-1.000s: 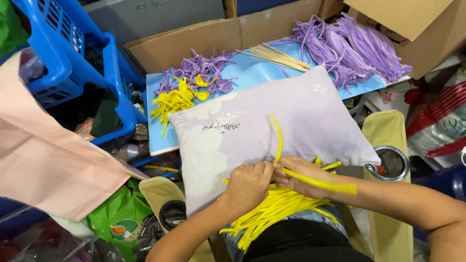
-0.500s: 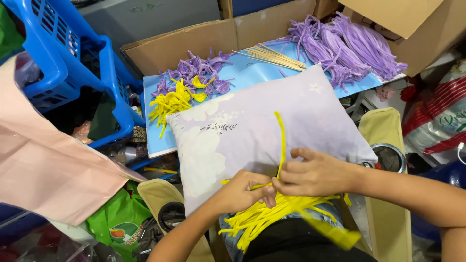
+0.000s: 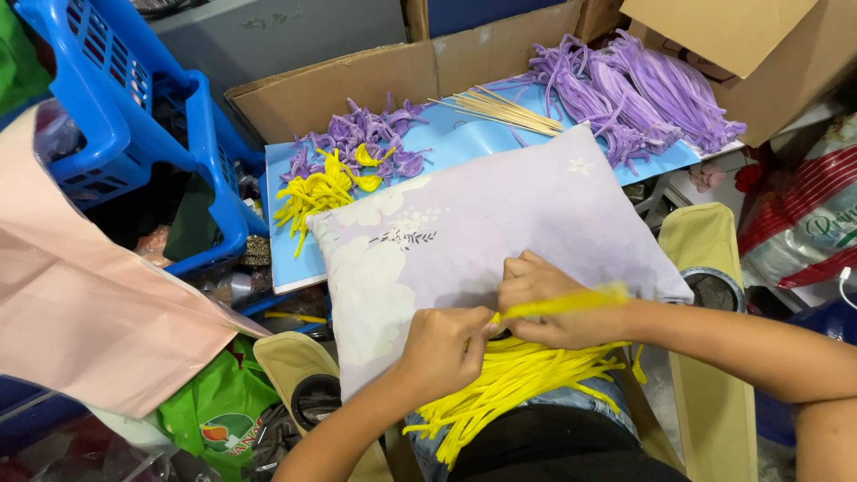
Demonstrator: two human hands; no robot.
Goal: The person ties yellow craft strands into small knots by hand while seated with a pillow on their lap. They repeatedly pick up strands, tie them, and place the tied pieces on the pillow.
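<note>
The right hand (image 3: 553, 299) has come down from half a second ago and now lies low on the pillow (image 3: 500, 223), fingers closed round a yellow stem (image 3: 562, 303) that was upright and now lies flat across its knuckles. The left hand (image 3: 446, 344) pinches the stem's near end. Both sit at the pillow's near edge, above the yellow pile (image 3: 509, 379) on the lap.

Motion-blurred yellow pipe cleaner (image 3: 567, 302) (fingertips hidden)
</note>
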